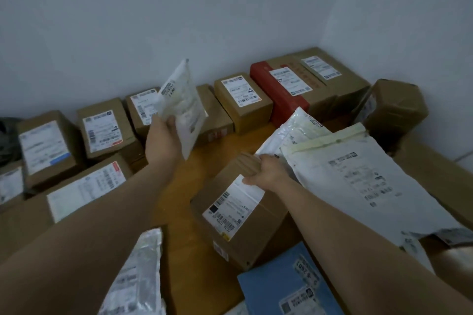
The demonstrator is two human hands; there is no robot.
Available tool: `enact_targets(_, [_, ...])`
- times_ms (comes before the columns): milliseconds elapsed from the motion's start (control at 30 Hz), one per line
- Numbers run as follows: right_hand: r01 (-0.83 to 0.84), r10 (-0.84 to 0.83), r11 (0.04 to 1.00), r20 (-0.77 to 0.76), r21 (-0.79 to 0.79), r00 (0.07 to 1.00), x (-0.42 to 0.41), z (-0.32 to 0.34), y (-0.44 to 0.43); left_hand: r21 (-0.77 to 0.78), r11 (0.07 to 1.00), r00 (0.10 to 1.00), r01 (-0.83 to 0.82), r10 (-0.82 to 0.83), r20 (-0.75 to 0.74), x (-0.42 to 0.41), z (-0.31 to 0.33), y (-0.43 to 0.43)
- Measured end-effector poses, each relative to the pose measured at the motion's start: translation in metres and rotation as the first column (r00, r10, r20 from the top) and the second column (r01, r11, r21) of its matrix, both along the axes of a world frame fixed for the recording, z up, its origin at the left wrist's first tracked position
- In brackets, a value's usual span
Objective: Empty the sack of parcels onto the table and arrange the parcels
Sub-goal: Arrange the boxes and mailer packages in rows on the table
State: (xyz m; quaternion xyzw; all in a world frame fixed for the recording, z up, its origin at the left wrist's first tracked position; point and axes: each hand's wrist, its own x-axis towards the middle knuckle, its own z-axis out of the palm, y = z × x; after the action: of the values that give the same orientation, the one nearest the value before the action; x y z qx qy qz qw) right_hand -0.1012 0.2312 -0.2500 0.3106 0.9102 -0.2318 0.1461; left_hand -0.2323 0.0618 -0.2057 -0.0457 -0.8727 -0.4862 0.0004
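My left hand (162, 139) grips a small white padded mailer (180, 107) by its lower edge and holds it upright above the wooden table (184, 179). My right hand (267, 170) rests on the far top edge of a brown carton (245, 215) with a white label, its fingers curled over that edge. To the right of that carton lies a large white poly mailer (358, 181), and another white mailer (294, 128) sits behind it. No sack is in view.
A row of labelled brown cartons (105, 130) lines the wall, with a red box (276, 89) and a big carton (330, 77) at the back right. A blue mailer (281, 286) and a silvery mailer (138, 276) lie near the front. A long carton (84, 192) lies at left.
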Motion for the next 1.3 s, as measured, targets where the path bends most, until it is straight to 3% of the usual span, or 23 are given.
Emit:
enact_targets(133, [-0.028, 0.027, 1.0, 0.056, 0.004, 0.998, 0.005, 0.002, -0.005, 0.121, 0.988, 0.973, -0.093, 0.064, 0.22, -0.014, 0.002, -0.021])
enact_targets(200, [0.006, -0.005, 1.0, 0.054, -0.029, 0.999, 0.006, -0.001, -0.006, 0.125, 0.979, 0.96, -0.161, 0.126, 0.249, -0.018, 0.002, -0.032])
enact_targets(333, [0.049, -0.046, 0.998, 0.063, -0.043, 0.997, 0.013, -0.001, -0.009, 0.0, 0.988, 0.938, -0.152, 0.144, 0.315, -0.02, -0.001, -0.041])
enact_targets(467, [0.067, -0.064, 0.997, 0.066, -0.046, 0.996, 0.016, -0.004, -0.01, -0.252, 0.967, 0.912, 0.042, 0.066, 0.404, -0.014, -0.007, -0.042])
enact_targets(567, [0.055, -0.056, 0.998, 0.05, 0.01, 0.997, 0.02, 0.0, -0.012, -0.415, 0.907, 0.974, 0.072, 0.027, 0.226, 0.001, -0.013, -0.041])
enact_targets(633, [0.055, -0.058, 0.995, 0.037, 0.087, 0.998, 0.025, 0.002, -0.013, -0.435, 0.893, 0.993, 0.115, -0.111, 0.035, 0.021, -0.013, -0.039])
enact_targets(667, [0.058, -0.062, 0.991, 0.034, 0.121, 0.998, 0.027, 0.002, -0.014, -0.437, 0.874, 0.976, 0.21, -0.216, 0.037, 0.032, -0.013, -0.036])
enact_targets(733, [0.08, -0.088, 0.983, 0.042, 0.168, 0.995, 0.033, 0.0, -0.016, -0.429, 0.777, 0.887, 0.461, -0.387, 0.254, 0.057, -0.015, -0.027])
enact_targets(800, [0.095, -0.111, 0.974, 0.069, 0.204, 0.991, 0.037, -0.002, -0.021, -0.51, 0.537, 0.74, 0.672, -0.473, 0.479, 0.082, -0.02, -0.011])
enact_targets(867, [0.053, -0.082, 0.964, 0.104, 0.262, 0.991, 0.039, -0.003, -0.027, -0.595, 0.269, 0.638, 0.758, -0.498, 0.588, 0.109, -0.025, 0.002])
enact_targets(933, [0.023, -0.055, 0.954, 0.1, 0.299, 0.993, 0.04, -0.001, -0.03, -0.624, 0.152, 0.609, 0.767, -0.477, 0.633, 0.128, -0.028, 0.008])
enact_targets(1033, [0.075, -0.072, 0.959, -0.018, 0.272, 0.997, 0.049, -0.001, -0.027, -0.643, 0.124, 0.63, 0.756, -0.409, 0.661, 0.135, -0.028, 0.012])
enact_targets(1167, [0.134, -0.044, 0.836, -0.178, 0.531, 0.983, 0.08, 0.014, -0.011, -0.635, 0.171, 0.643, 0.753, -0.394, 0.657, 0.142, -0.022, 0.027])
enact_targets(1233, [0.167, -0.087, 0.784, -0.16, 0.598, 0.983, 0.09, 0.025, -0.002, -0.638, 0.188, 0.654, 0.747, -0.382, 0.653, 0.148, -0.021, 0.031])
enact_targets(1300, [0.177, -0.204, 0.804, -0.015, 0.567, 0.979, 0.099, 0.028, 0.007, -0.636, 0.191, 0.654, 0.748, -0.377, 0.656, 0.15, -0.023, 0.032])
